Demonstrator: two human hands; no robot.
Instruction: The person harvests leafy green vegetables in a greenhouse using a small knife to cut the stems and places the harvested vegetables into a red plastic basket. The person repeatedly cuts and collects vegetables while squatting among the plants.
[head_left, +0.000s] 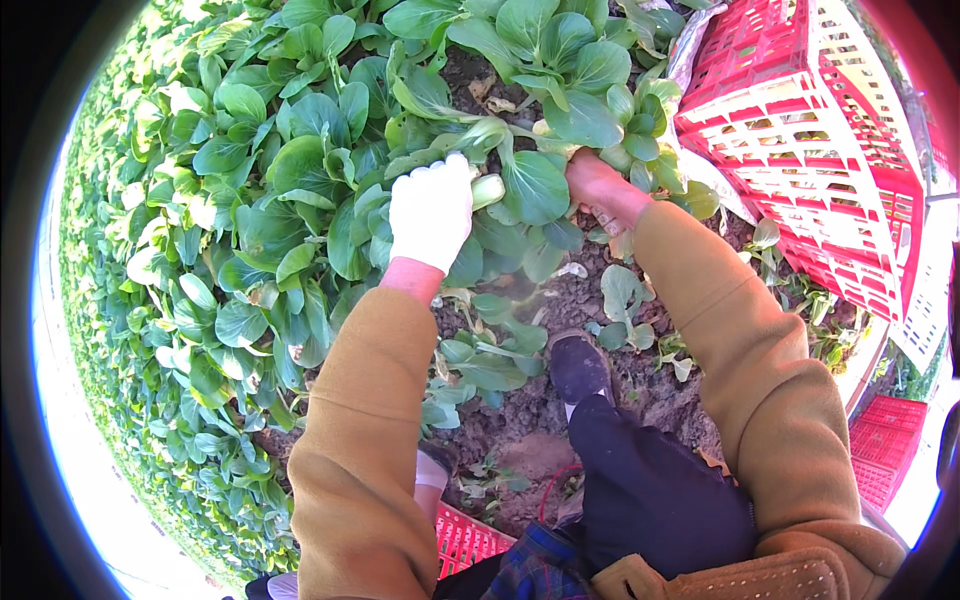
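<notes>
Leafy green plants with pale stems, which look like bok choy (489, 135), grow densely before me. My left hand (431, 214), in a white glove, is closed around a cut-looking bok choy with a pale green stem base (488, 192) poking out to its right. My bare right hand (600, 187) reaches in low among the leaves and stems at the right edge of the plants; its fingers are mostly hidden, and whether it holds anything does not show. A broad green leaf (535, 187) lies between the two hands.
Red and white plastic crates (817, 150) stand at the right, with more red crates (889, 450) farther down. A red crate (469, 536) is partly visible below me. My dark shoe (579, 367) rests on brown soil (525, 442) strewn with loose leaves.
</notes>
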